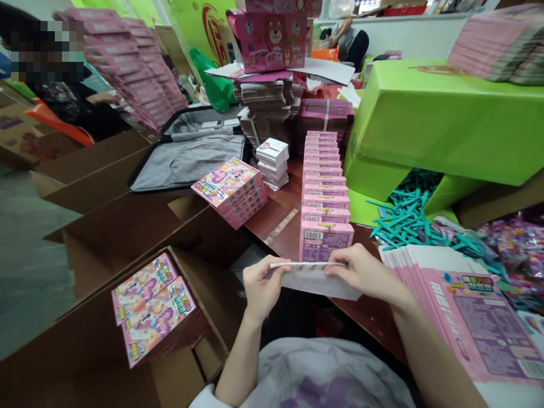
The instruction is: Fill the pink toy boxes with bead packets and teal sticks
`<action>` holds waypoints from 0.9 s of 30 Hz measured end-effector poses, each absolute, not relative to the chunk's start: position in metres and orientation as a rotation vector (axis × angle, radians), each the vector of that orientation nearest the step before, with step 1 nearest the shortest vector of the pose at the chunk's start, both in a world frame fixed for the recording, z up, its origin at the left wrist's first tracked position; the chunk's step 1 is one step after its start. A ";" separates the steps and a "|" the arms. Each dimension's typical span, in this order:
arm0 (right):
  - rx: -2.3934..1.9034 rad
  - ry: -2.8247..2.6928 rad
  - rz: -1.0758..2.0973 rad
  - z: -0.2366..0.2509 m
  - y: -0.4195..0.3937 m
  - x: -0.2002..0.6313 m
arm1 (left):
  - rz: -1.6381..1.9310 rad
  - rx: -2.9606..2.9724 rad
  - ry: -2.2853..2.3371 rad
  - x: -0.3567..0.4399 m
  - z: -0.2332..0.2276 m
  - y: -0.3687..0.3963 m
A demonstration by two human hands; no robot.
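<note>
White sheet is pinched along its far edge by left hand and right hand, seemingly being straightened; even tension is likely needed next

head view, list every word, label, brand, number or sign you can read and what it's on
"DIY": on the pink boxes in the carton.
Too small or blurred: their other lettering; print on the upright boxes, flat packaging and bear-printed box.
Unreadable: the red sign.
None made out: the held translucent sheet.
</note>
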State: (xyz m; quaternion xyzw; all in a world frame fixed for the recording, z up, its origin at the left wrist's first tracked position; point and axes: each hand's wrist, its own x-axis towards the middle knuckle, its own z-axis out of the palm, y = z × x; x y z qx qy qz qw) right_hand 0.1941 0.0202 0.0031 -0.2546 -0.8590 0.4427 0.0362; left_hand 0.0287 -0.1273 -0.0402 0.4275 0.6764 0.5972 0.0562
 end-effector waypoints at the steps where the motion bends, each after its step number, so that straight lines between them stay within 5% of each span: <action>1: -0.769 -2.644 1.365 0.003 0.020 0.194 | 1.800 1.278 2.080 0.028 -0.040 -0.128; 9: -0.734 -2.717 1.150 0.003 0.026 0.201 | 1.807 1.105 2.124 0.017 -0.041 -0.136; 20: -0.722 -2.532 1.321 0.005 0.036 0.208 | 1.985 1.026 1.859 -0.007 -0.042 -0.149; 27: -0.858 -2.436 1.467 -0.008 0.034 0.200 | 1.950 0.981 2.206 -0.007 -0.041 -0.148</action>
